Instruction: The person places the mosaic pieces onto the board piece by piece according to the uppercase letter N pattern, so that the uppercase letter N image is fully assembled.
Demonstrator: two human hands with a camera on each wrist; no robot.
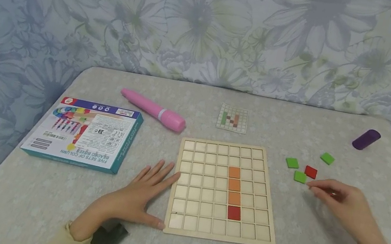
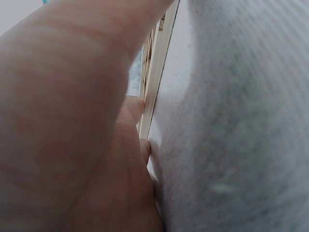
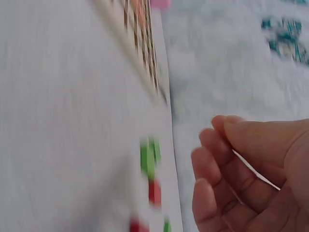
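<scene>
My left hand (image 1: 142, 200) lies spread on the table, thumb and index fingertips at the left edge of a wooden grid board (image 1: 202, 219). In the board sit several orange tiles (image 1: 234, 184) in a column, with a red tile (image 1: 234, 213) below them. To the right of the board, my right hand (image 1: 342, 204) hovers with loosely curled fingers, thumb and index tips together; no tile shows between them. Near its fingertips lie a green tile (image 1: 300, 177) and a red tile (image 1: 310, 172). Another red tile (image 3: 138, 225) shows at the bottom of the right wrist view.
More green tiles lie at the right, one (image 1: 292, 162) nearer the board and another (image 1: 327, 158) farther back. Behind the board is a small pattern card (image 1: 232, 119). A pink pen-shaped object (image 1: 151, 107), a boxed set (image 1: 83, 133) and a purple cylinder (image 1: 366, 139) stand around.
</scene>
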